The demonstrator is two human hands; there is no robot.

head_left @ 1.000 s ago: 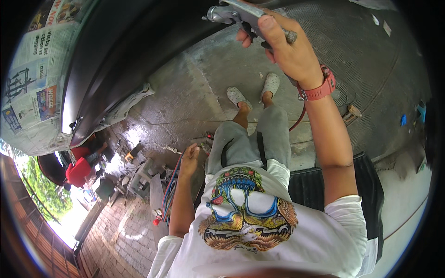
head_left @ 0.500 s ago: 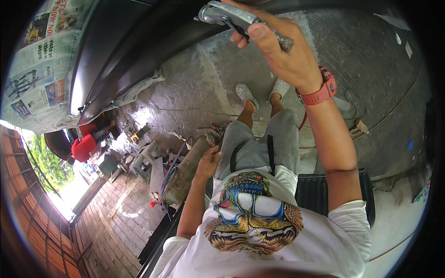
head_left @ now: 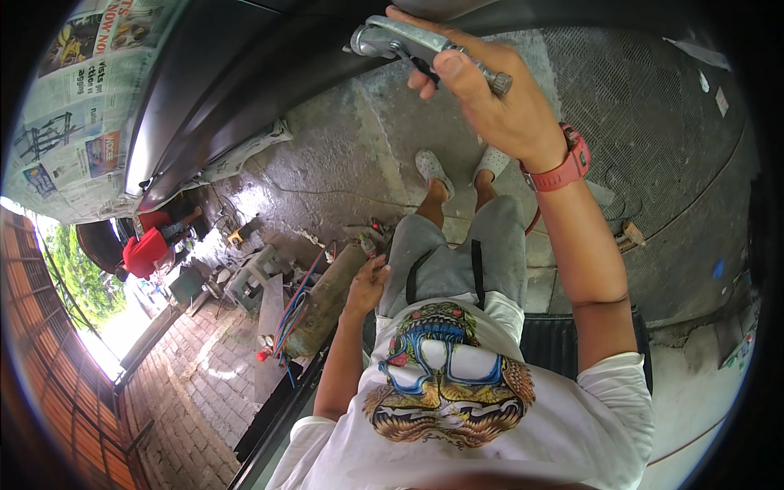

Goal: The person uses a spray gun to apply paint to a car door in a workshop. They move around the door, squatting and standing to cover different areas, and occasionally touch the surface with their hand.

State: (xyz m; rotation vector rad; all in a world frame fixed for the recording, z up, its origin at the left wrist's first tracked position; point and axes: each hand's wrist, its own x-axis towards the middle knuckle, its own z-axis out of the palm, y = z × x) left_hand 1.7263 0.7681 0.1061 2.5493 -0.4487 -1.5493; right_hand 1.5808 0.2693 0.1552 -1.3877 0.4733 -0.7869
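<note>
A silver metal spray gun (head_left: 416, 45) is gripped in my right hand (head_left: 510, 102), which is raised at the top of the head view. My thumb lies over the gun's body, and its nozzle end points left toward a glossy dark car body panel (head_left: 237, 90). Whether the gun touches the panel cannot be made out. My left hand (head_left: 367, 284) hangs low beside my left thigh, holding nothing, its fingers loosely apart.
Newspaper sheets (head_left: 73, 122) cover part of the car at left. A gas cylinder (head_left: 331, 298) with coloured hoses (head_left: 291, 314) lies left of my legs. Another person in red (head_left: 147, 251) is low down beyond it. Behind me stands a black ribbed surface (head_left: 549, 347).
The spray gun and my right hand have shifted very slightly downward. The car panel and surroundings sit a little differently in the view. My left hand stays by my thigh.
</note>
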